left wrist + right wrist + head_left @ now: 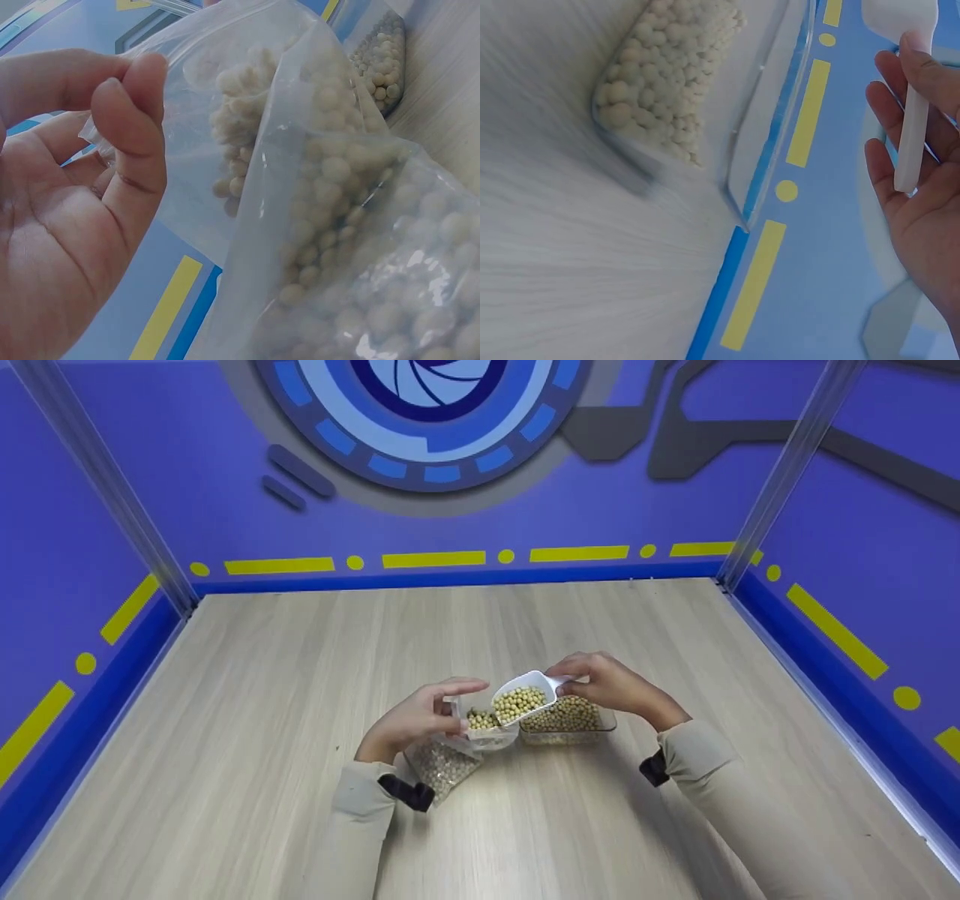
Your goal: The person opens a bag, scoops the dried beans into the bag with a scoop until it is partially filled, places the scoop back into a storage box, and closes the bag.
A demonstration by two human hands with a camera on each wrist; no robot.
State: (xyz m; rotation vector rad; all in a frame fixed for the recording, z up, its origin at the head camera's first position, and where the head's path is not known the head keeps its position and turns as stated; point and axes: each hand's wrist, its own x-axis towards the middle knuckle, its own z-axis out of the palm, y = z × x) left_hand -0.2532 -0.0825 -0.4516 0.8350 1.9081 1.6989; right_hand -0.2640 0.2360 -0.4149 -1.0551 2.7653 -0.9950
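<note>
My right hand (611, 682) grips the handle of a white scoop (911, 142), which is heaped with pale yellow soybeans (519, 703). The scoop slants down to the left, its front edge over the mouth of a clear plastic zip bag (255, 172). With thumb and fingers, my left hand (67, 187) pinches the rim of that bag from the left. More soybeans show through the bag's film, and its filled part (444, 765) lies on the table below my left wrist. Beneath the scoop and my right hand stands a clear rectangular container (562, 739) holding soybeans.
The light wood table (285, 697) carries the bag and container near its middle. Blue panels (150, 472) with yellow dashes wall in its back and both sides. Dark wrist straps (409, 793) sit over the beige sleeves.
</note>
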